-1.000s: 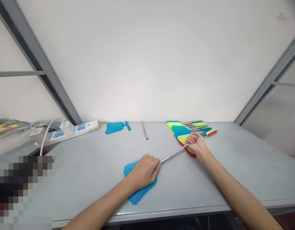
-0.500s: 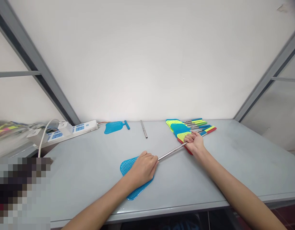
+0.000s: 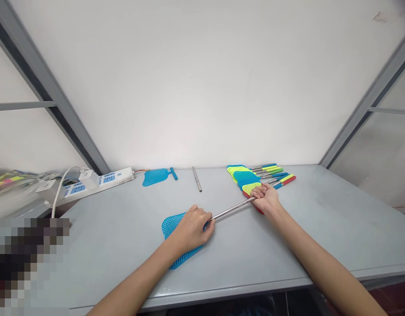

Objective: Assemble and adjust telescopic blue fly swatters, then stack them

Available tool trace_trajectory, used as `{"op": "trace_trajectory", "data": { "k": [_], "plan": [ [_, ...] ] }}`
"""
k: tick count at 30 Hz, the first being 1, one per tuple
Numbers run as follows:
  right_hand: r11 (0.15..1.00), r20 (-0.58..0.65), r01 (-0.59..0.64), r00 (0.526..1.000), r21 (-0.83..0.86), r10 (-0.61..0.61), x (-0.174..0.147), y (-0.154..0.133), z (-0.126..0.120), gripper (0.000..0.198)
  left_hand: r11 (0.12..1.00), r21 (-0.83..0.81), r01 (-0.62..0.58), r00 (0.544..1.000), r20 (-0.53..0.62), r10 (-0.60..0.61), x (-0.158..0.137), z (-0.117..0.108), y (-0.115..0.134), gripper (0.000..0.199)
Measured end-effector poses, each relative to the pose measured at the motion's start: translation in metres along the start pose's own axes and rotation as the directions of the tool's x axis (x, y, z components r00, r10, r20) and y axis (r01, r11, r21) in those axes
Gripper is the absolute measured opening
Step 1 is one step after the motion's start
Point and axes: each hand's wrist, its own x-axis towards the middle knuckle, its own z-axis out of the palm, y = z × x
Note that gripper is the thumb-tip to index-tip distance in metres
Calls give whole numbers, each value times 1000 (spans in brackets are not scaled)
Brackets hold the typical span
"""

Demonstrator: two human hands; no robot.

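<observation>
A fly swatter with a blue mesh head (image 3: 172,225) and a thin metal rod (image 3: 233,210) is stretched between both hands, just over the table. My left hand (image 3: 194,226) is closed round the neck, where the rod meets the head, and covers much of the mesh. My right hand (image 3: 265,196) is wrapped round the far end of the rod, so that end is hidden. Just behind my right hand lies a pile of fly swatters (image 3: 246,177) with yellow, blue and red heads and coloured grips.
Along the wall on the grey table (image 3: 130,237) lie a blue swatter head (image 3: 155,177), a short blue grip (image 3: 173,174) and a loose metal rod (image 3: 197,179). A white power strip (image 3: 103,181) with plugs and a cable sits at the back left.
My left hand has shifted slightly left with the blue swatter head, and its fingers have loosened a little, showing blue at the neck. My right hand keeps its grip on the rod.
</observation>
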Motion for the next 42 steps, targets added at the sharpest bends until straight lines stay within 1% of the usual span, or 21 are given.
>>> {"op": "trace_trajectory", "data": {
  "k": [6, 10, 13, 18, 21, 26, 29, 32, 37, 42],
  "plan": [
    [997, 51, -75, 996, -26, 76, 4, 0, 5, 29, 996, -46, 75, 997, 10, -75, 4, -4, -1, 34],
    [989, 65, -145, 987, -40, 147, 7, 1, 5, 27, 996, -14, 85, 996, -6, -85, 5, -5, -7, 32],
    [978, 58, -206, 976, -44, 208, 7, 1, 4, 25, 994, 33, 108, 994, -27, -107, 5, -6, -15, 31],
    [965, 14, -262, 965, -34, 262, 10, 1, 0, 25, 991, 31, 127, 991, -45, -126, 5, -9, -23, 25],
    [968, 6, -249, 968, -15, 249, 11, 1, 0, 25, 988, 66, 141, 990, -41, -139, 6, -10, -25, 25],
    [974, 38, -225, 974, 6, 224, 6, -2, 4, 26, 985, 83, 154, 987, -53, -150, 4, -10, -30, 24],
    [977, 48, -212, 976, 8, 212, 4, -3, 5, 26, 983, 100, 152, 988, -54, -147, 2, -10, -31, 31],
    [981, 44, -191, 981, 7, 191, 4, -3, 4, 24, 979, 132, 153, 988, -40, -149, 1, -9, -26, 37],
    [992, 21, -129, 991, 3, 129, 8, 1, 1, 25, 979, 149, 140, 990, -31, -136, 2, -9, -19, 24],
    [998, 2, -56, 998, 4, 56, 8, 12, -5, 28, 968, 108, 225, 972, 48, -232, 1, -4, -19, 35]
  ]
}}
